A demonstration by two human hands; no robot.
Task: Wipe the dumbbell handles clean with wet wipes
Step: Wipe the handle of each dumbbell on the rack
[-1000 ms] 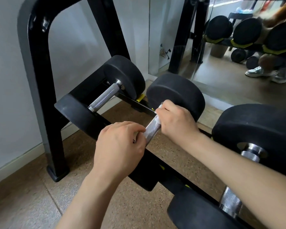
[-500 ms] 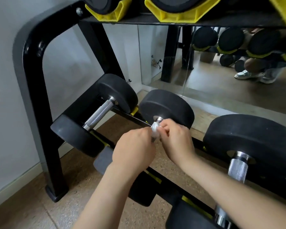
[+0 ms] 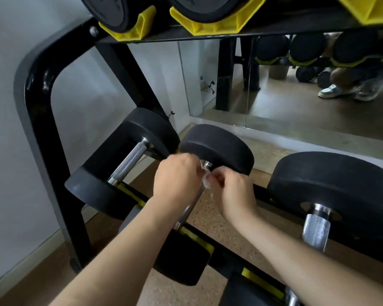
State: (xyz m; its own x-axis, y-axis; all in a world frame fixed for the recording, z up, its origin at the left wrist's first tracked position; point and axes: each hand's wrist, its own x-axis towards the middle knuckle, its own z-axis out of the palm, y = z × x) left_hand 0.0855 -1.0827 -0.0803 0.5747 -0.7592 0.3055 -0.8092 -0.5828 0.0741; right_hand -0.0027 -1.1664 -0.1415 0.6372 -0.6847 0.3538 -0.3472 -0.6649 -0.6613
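Three black dumbbells lie on the low rack. The middle dumbbell (image 3: 217, 146) has a steel handle (image 3: 189, 208) running down toward me. A small white wet wipe (image 3: 206, 181) sits at the handle's upper end, near the far weight head. My left hand (image 3: 175, 180) curls over the handle's top and touches the wipe. My right hand (image 3: 232, 191) pinches the wipe's other side with curled fingers. The left dumbbell's handle (image 3: 129, 162) and the right dumbbell's handle (image 3: 316, 228) are bare.
The black rack frame (image 3: 40, 111) rises at the left beside a white wall. An upper shelf with yellow cradles (image 3: 203, 25) and more dumbbells hangs overhead. A mirror (image 3: 296, 102) behind reflects the floor and a pair of shoes. Speckled floor lies below.
Both hands slid up the middle handle from its middle to its far end, bunching the wipe near the weight head. The view tilted up, bringing the upper shelf into sight.
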